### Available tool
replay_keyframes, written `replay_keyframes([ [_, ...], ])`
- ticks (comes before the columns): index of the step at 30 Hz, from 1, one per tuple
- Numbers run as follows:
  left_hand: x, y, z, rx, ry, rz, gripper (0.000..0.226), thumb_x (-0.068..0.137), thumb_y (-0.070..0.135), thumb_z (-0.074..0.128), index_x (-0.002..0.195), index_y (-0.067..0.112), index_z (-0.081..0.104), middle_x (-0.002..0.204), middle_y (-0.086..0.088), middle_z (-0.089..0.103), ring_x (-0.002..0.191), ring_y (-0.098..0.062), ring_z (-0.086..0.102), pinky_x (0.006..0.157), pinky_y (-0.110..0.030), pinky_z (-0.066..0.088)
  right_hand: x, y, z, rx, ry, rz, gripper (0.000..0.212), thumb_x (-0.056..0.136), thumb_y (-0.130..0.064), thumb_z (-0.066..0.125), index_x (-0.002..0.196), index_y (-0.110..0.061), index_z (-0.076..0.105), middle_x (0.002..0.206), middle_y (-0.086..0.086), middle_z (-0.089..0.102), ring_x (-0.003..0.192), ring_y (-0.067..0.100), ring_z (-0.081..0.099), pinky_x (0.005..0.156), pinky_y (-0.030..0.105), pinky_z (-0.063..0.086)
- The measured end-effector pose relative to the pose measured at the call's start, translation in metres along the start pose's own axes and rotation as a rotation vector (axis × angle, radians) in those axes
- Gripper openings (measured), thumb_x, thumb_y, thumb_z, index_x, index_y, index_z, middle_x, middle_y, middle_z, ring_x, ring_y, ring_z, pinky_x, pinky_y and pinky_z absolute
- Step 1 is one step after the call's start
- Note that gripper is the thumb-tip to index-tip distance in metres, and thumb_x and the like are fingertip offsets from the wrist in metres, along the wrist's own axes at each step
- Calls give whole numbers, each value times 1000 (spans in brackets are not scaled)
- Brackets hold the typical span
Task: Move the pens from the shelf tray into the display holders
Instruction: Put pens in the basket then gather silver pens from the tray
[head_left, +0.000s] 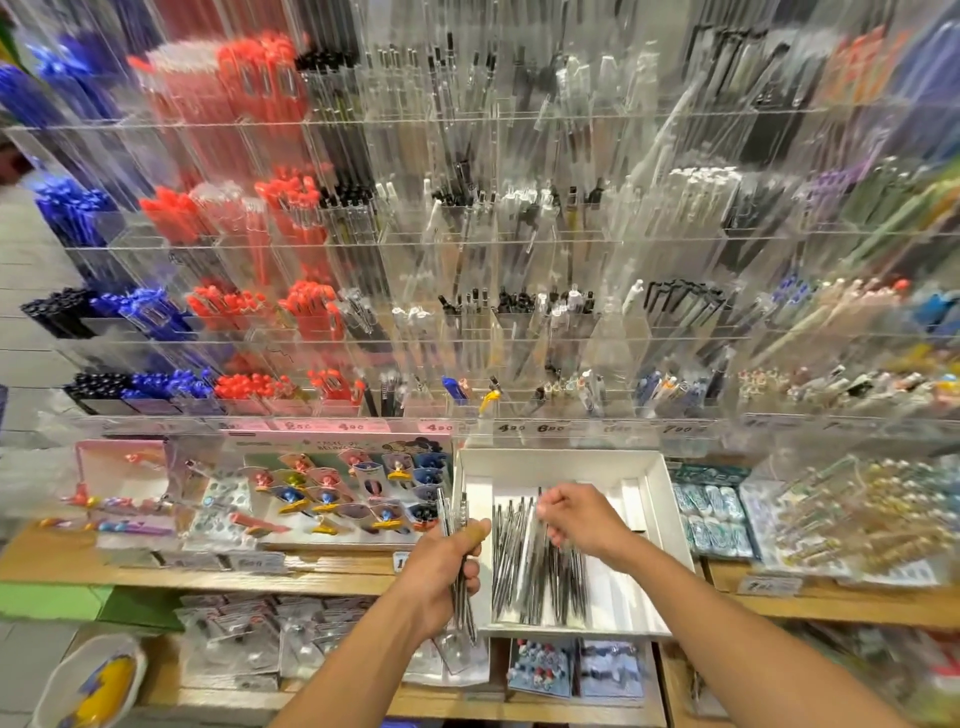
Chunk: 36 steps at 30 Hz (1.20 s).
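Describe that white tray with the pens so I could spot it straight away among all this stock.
Below the clear wall of pen holders runs a wooden shelf. The white tray sits on it just right of centre, between a pink box of clips and packs of teal items. It alone is plain white and holds loose dark pens, with the right hand over them.

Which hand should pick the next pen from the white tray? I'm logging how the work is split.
Probably the right hand: it is over the loose pens in the white tray, fingers curled down at them. The left hand is beside the tray, already gripping a bundle of pens.
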<state>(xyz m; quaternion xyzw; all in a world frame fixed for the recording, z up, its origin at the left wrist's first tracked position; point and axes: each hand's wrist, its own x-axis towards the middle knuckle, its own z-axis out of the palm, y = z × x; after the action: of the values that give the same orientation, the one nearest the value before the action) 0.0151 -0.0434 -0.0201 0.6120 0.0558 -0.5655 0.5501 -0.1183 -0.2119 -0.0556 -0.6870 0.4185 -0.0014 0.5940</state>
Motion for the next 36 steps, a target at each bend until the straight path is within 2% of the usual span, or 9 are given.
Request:
replay_keyframes([
  [5, -1, 2, 9, 159, -18, 48, 96, 71, 29, 87, 146, 7, 31, 71, -4, 64, 48, -9, 39, 48, -25, 40, -5, -47, 2, 299, -227, -115, 4, 93, -8, 63, 96, -6, 63, 69, 4, 68, 62, 14, 65, 60, 23, 54],
  [9, -4, 5, 11, 193, -133, 83, 68, 59, 46, 88, 106, 9, 57, 78, -5, 71, 45, -9, 34, 46, -23, 36, -2, -50, 12, 434, -258, -80, 13, 88, -11, 68, 99, -4, 66, 75, 8, 70, 65, 19, 67, 61, 23, 56],
  [11, -3, 3, 9, 177, -160, 70, 64, 63, 45, 86, 108, 8, 59, 73, -2, 67, 44, -9, 33, 44, -22, 35, 4, -39, 10, 402, -205, -46, 13, 88, -16, 70, 96, -7, 69, 87, 10, 72, 67, 18, 67, 63, 26, 58],
  [16, 1, -7, -2, 129, -86, 10, 50, 71, 43, 78, 108, 11, 70, 63, 0, 64, 45, -8, 32, 45, -20, 37, 19, 17, -2, -338, 158, 234, 24, 94, -18, 62, 116, -8, 62, 115, 7, 63, 99, 25, 65, 90, 35, 53],
  [19, 2, -14, -8, 115, -53, -6, 45, 80, 35, 77, 116, 10, 65, 61, -1, 64, 42, -8, 35, 42, -19, 36, 16, 38, 7, -581, 124, 276, 14, 96, -22, 59, 88, -11, 59, 85, 2, 60, 77, 18, 60, 77, 30, 52],
  [22, 3, -18, -15, 147, -23, -17, 41, 87, 28, 74, 120, 8, 60, 61, -2, 64, 42, -9, 39, 42, -22, 36, 20, 46, 21, -635, 167, 289, 33, 96, -21, 59, 67, -15, 46, 65, -2, 49, 55, 11, 47, 50, 23, 40],
  [26, 4, -22, -19, 150, 23, -48, 40, 87, 26, 74, 119, 6, 58, 63, -4, 65, 46, -11, 43, 45, -25, 37, 25, 50, 43, -623, 249, 388, 10, 94, -7, 54, 86, -13, 56, 71, -3, 53, 59, 8, 51, 48, 20, 39],
  [33, 5, -18, -17, 59, 90, -67, 36, 87, 21, 74, 115, 4, 61, 65, -8, 66, 45, -13, 45, 43, -27, 39, 25, 42, 42, -604, 224, 395, 11, 95, -12, 50, 85, -12, 55, 77, -3, 56, 67, 12, 57, 58, 24, 47],
  [36, 3, -16, -11, -3, 36, -73, 40, 79, 23, 79, 108, -1, 64, 67, -10, 68, 61, -21, 58, 59, -33, 51, 22, 36, 28, -568, 215, 304, 12, 98, -14, 42, 94, -10, 53, 78, -1, 53, 66, 13, 50, 56, 25, 40],
])
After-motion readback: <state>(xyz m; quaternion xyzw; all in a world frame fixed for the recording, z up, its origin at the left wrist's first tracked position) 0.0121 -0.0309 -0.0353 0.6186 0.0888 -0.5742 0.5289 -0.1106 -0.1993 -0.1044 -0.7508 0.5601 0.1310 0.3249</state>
